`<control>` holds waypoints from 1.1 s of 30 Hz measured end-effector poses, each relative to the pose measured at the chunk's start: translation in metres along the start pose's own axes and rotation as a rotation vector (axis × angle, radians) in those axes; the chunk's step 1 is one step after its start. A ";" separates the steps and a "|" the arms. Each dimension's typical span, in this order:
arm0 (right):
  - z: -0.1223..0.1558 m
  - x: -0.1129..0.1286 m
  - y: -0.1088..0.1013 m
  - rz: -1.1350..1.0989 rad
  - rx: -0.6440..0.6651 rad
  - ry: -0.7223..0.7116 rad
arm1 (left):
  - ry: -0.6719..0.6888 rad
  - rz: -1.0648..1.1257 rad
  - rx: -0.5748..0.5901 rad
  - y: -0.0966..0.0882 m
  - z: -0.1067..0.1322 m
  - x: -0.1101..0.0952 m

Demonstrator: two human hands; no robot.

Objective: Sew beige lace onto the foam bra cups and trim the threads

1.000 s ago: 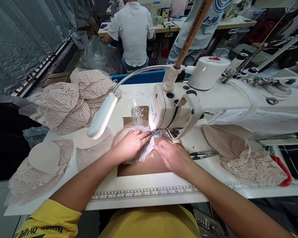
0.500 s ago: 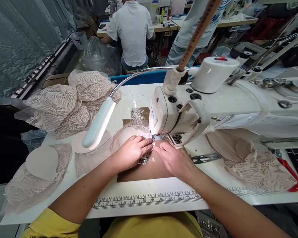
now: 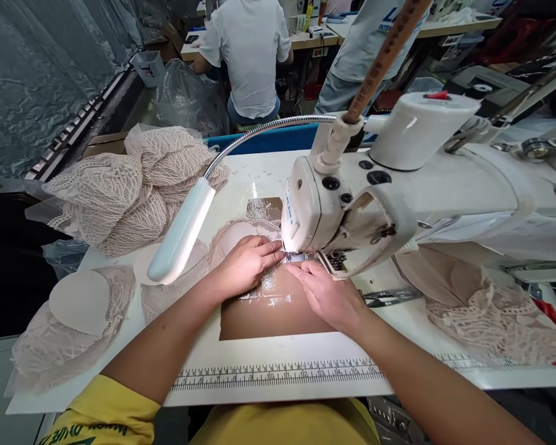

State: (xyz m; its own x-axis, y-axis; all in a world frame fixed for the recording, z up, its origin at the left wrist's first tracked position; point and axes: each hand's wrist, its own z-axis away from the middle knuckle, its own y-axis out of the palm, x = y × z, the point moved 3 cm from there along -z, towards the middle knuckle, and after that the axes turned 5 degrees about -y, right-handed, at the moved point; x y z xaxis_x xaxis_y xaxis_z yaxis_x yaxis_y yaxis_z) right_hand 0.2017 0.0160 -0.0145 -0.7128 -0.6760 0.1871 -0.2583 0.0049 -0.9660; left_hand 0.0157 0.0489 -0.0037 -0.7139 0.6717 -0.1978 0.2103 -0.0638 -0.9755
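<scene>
My left hand [image 3: 246, 267] lies on a beige lace bra cup [image 3: 234, 237] just left of the needle of a white sewing machine [image 3: 352, 204], fingers together and pressing the fabric down. My right hand [image 3: 325, 295] rests on the brown taped patch [image 3: 269, 312] in front of the needle, its fingertips pinching the edge of the lace at the presser foot. The needle itself is hidden behind the machine head.
A heap of lace cups [image 3: 130, 191] sits at the back left, more cups [image 3: 74, 309] at the near left, sewn pieces [image 3: 482, 309] on the right. A gooseneck lamp [image 3: 178, 238] hangs over the left. Snips [image 3: 389, 298] lie by the machine. Two people work behind.
The lace piece has fed back under the presser foot, baring more of the brown patch. Both hands have followed it toward the needle, fingertips closer together.
</scene>
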 end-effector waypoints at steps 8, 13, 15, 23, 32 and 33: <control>0.002 -0.002 0.002 -0.029 -0.029 0.017 | -0.016 -0.071 -0.037 -0.006 0.001 0.000; -0.001 -0.004 -0.003 -0.077 -0.081 0.021 | -0.173 -0.157 0.027 -0.023 0.009 -0.004; -0.002 -0.005 -0.005 -0.088 -0.102 0.044 | -0.194 -0.144 0.081 -0.027 0.013 -0.009; -0.002 -0.004 -0.007 -0.053 -0.095 0.065 | -0.200 -0.142 0.088 -0.015 0.015 -0.031; 0.000 -0.003 -0.006 -0.079 -0.066 0.054 | -0.015 -0.090 0.113 -0.007 0.018 -0.042; 0.002 -0.002 -0.005 -0.079 -0.058 0.036 | -0.012 -0.097 0.125 -0.006 0.018 -0.042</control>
State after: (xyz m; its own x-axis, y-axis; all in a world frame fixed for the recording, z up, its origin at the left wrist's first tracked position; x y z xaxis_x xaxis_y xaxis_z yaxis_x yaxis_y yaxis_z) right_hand 0.2060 0.0162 -0.0101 -0.7112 -0.6493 0.2694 -0.3509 -0.0042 -0.9364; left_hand 0.0321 0.0079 0.0089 -0.7348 0.6705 -0.1029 0.0558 -0.0915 -0.9942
